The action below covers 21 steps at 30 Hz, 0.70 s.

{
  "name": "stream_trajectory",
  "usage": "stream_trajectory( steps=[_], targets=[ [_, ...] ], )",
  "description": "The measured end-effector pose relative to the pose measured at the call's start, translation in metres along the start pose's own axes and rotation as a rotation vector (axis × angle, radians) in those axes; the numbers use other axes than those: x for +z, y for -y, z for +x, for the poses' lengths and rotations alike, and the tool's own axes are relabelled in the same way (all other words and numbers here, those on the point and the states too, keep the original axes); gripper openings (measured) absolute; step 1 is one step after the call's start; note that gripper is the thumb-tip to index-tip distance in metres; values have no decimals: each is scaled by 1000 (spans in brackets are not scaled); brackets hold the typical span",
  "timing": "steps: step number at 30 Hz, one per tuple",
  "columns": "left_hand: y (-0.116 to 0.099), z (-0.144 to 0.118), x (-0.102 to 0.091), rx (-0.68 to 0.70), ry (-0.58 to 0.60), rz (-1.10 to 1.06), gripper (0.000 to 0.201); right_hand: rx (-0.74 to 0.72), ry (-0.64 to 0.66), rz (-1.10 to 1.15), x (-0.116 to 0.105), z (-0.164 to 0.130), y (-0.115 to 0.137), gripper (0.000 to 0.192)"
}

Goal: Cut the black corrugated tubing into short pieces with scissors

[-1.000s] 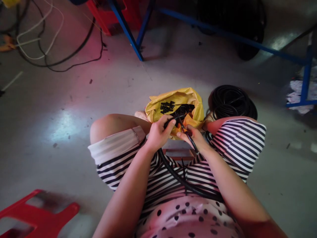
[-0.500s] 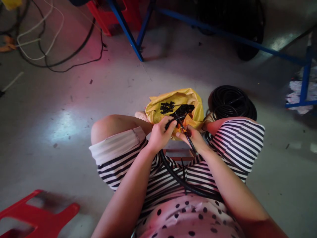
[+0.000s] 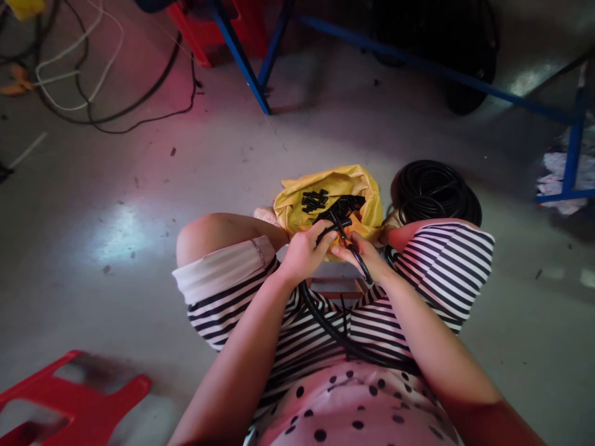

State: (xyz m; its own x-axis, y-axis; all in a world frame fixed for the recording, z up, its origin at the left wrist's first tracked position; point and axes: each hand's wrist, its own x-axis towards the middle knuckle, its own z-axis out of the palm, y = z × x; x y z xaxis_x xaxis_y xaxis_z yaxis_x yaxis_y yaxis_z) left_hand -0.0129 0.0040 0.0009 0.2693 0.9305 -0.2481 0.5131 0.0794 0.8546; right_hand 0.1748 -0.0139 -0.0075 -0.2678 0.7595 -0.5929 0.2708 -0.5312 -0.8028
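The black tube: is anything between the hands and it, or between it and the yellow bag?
Nothing visible. The left hand and right hand both already grip the black tube, with no gap. Its end sits right over the open yellow bag holding short black pieces, and nothing lies between them.

Two hands [image 3: 334,251], one yellow bag [image 3: 332,186], one hose coil [image 3: 434,192] (black)

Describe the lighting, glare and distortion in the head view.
Head view: dim and uneven, with a pink cast at upper left, a bright glare patch on the floor, wide-angle bending toward the edges, and the red stool soft at the lower left corner.
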Motion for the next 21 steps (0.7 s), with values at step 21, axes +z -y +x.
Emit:
stream_trajectory(
  steps=[21],
  targets=[
    [5,3,2,8,-28,9,22,10,-217,-354,0,5,-8,53]
  ],
)
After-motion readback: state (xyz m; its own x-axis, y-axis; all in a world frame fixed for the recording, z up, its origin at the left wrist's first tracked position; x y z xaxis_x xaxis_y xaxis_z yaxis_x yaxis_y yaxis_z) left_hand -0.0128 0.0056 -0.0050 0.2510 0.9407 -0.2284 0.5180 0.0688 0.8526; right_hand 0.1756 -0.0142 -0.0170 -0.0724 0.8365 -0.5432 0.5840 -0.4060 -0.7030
